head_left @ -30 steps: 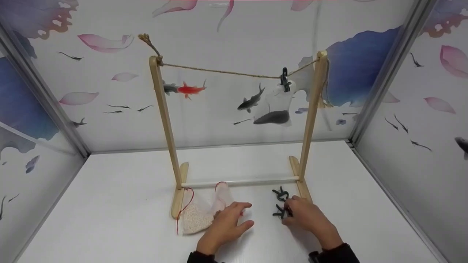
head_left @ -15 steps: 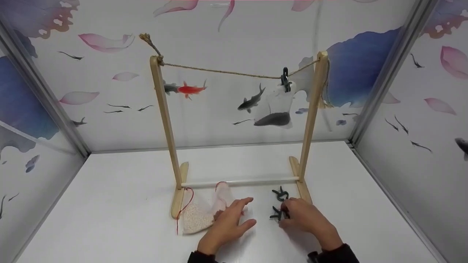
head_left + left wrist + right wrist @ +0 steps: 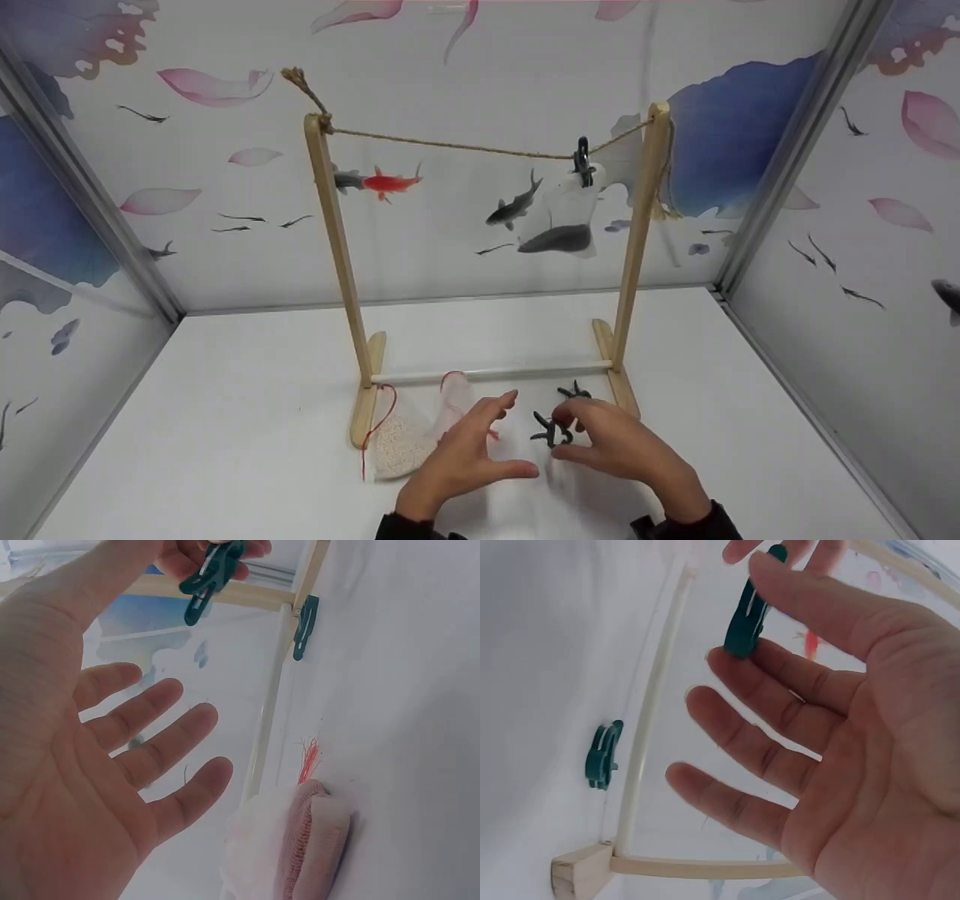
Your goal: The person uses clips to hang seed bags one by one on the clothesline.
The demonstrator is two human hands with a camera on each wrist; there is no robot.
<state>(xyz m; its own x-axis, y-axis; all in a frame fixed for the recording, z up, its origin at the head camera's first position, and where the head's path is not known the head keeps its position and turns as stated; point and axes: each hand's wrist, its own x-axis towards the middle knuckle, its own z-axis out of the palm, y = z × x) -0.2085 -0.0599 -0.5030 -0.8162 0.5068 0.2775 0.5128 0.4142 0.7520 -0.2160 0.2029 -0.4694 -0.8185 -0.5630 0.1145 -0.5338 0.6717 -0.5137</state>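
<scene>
In the head view my right hand (image 3: 622, 442) pinches a dark green clothespin (image 3: 551, 431) between thumb and fingertips, raised off the table. The right wrist view shows that clothespin (image 3: 746, 619) near the other hand's fingertips. My left hand (image 3: 465, 457) faces it, fingers extended and thumb apart, holding nothing. A second green clothespin (image 3: 575, 389) lies behind the right hand; the left wrist view also has this clothespin (image 3: 305, 628). Beside the left hand lies a pale mesh pouch (image 3: 401, 446) with a red cord. A pinkish pouch (image 3: 455, 397) is partly hidden by that hand.
A wooden rack (image 3: 337, 255) stands across the table, with a white rod (image 3: 495, 373) low between its feet. From its sagging rope (image 3: 450, 147) a dark clip (image 3: 583, 161) holds a translucent pouch (image 3: 559, 214), dark at the bottom. Printed panels enclose the table.
The right hand has lifted the nearer clothespin from the table and brought it left, toward the left hand. The left hand has spread its thumb and fingers wider.
</scene>
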